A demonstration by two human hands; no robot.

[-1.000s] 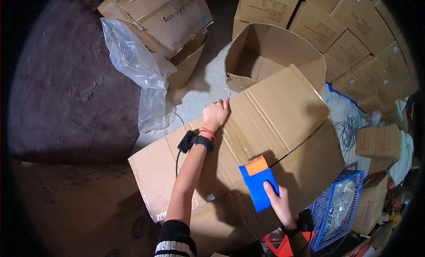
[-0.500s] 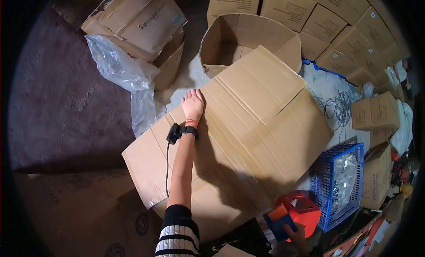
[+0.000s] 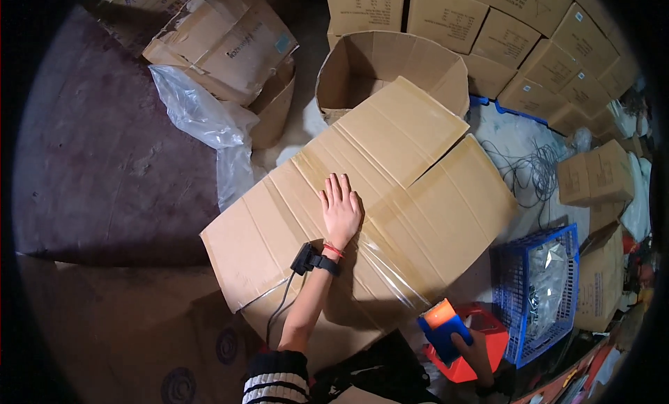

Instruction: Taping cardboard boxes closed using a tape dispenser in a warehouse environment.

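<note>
Plainly, two hands work clear tape (image 3: 396,275) along a broad cardboard piece (image 3: 418,153).
Head view: the left hand (image 3: 341,216) lies palm-down mid-cardboard, fingers straight and slightly spread, gripping nothing; the right hand (image 3: 475,354), at lower right, has its fingers closed around a blue-and-orange tape dispenser (image 3: 444,332), beside the cardboard's lower edge. Firm palm pressure, with the tape taut and flat, would probably prevent wrinkles and slipping.

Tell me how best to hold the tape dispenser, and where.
Probably take the dispenser by its blue body, from the lower right, as the right grip does; its orange toothed end points up-left toward the cardboard, leaving that side clear.
</note>
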